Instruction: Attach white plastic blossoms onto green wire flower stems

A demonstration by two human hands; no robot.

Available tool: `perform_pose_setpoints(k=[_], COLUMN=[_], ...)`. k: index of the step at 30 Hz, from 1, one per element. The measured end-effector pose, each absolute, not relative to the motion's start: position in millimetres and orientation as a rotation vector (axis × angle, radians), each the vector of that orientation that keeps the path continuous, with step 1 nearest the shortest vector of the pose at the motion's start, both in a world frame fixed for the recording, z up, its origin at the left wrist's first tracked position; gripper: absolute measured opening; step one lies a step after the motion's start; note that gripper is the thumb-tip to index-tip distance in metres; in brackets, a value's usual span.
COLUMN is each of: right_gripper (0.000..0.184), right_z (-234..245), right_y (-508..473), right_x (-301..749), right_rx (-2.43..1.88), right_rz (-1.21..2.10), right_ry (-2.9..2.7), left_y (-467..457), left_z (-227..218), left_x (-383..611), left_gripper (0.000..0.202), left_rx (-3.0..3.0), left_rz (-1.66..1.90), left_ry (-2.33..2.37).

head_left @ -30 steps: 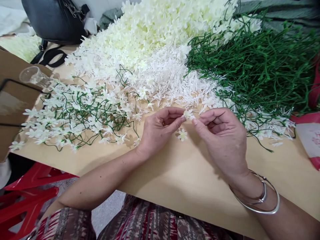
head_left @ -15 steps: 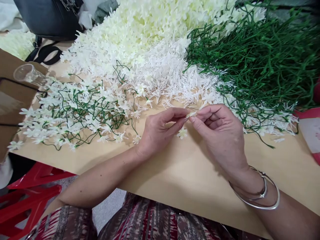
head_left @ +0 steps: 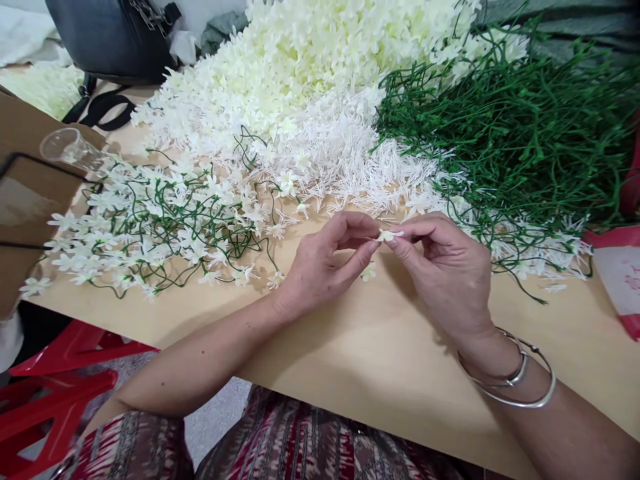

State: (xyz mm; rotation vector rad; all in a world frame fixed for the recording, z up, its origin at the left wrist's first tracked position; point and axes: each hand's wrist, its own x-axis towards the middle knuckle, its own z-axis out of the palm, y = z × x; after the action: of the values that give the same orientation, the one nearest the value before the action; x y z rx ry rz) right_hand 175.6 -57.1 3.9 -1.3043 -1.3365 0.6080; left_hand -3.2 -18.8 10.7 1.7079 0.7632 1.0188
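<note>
My left hand [head_left: 327, 263] and my right hand [head_left: 447, 270] meet over the tan table [head_left: 360, 360], fingertips pinched together on one small white flower piece [head_left: 389, 235]. A second small flower [head_left: 369, 271] lies on the table just under my left fingertips. Right behind my hands spreads a heap of white spiky stamen pieces [head_left: 350, 160]. Farther back rises a big pile of cream petals [head_left: 320, 60]. Green wire stems [head_left: 515, 127] are heaped to the right.
Finished sprigs of white flowers on green stems [head_left: 155, 227] lie at the left. A clear plastic cup [head_left: 70, 148] lies on a brown box [head_left: 30, 193], with a black bag [head_left: 110, 37] behind. A red stool [head_left: 55, 387] stands below the left edge.
My hands stayed together at the same spot; the flower piece between the fingertips has turned and been pressed closer, and the loose flower on the table is now partly hidden by my left fingers.
</note>
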Motion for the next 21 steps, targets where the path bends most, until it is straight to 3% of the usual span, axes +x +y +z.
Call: perform_pose_setpoints(k=[15, 21], right_gripper=[0.014, 0.016], right_z=[12.1, 8.6], right_y=[-58.0, -51.6], right_x=[171.0, 173.3], right_rx=[-1.224, -1.170], right_rz=[0.820, 0.773], right_ry=[-1.322, -1.203], left_y=[-7.9, -8.3], left_z=[12.8, 12.7], left_x=[-4.2, -8.1], left_gripper=[0.032, 0.027], left_rx=[1.391, 1.614], left_rz=[0.890, 0.958], left_ry=[0.699, 0.847])
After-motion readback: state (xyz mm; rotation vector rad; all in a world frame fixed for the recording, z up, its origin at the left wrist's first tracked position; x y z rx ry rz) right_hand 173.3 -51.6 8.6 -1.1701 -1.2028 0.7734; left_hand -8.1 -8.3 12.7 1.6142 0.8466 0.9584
